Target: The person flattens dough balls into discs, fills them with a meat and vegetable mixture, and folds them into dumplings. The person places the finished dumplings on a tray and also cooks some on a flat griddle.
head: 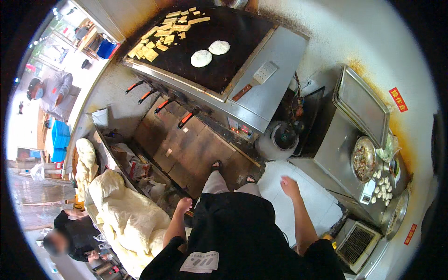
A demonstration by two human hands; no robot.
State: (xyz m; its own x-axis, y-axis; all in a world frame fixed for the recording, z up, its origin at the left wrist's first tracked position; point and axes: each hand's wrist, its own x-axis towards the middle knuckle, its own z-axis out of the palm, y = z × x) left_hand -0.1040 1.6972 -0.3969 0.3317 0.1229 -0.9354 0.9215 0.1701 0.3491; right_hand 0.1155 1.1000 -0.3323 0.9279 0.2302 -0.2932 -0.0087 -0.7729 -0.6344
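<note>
My left hand (184,204) hangs at my left side with its fingers curled and nothing visible in it. A cream cloth cover (129,213) on the counter is the nearest thing to it. My right hand (290,186) hangs over the white floor tiles (280,210), its fingers slightly apart and nothing seen in it. Before me stands a flat griddle (227,28). Two pale dough rounds (201,58) lie on it, with many cut yellow flatbread pieces (164,31) at its far left. A slotted turner (265,72) rests on the steel ledge.
On the right, a steel counter (336,140) bears metal trays (364,101), a bowl of filling (364,159), a scale (366,192) and several dough pieces (382,187). A gas cylinder (278,141) stands near the griddle; orange-handled pans (187,119) hang below. Other people (56,92) are at left.
</note>
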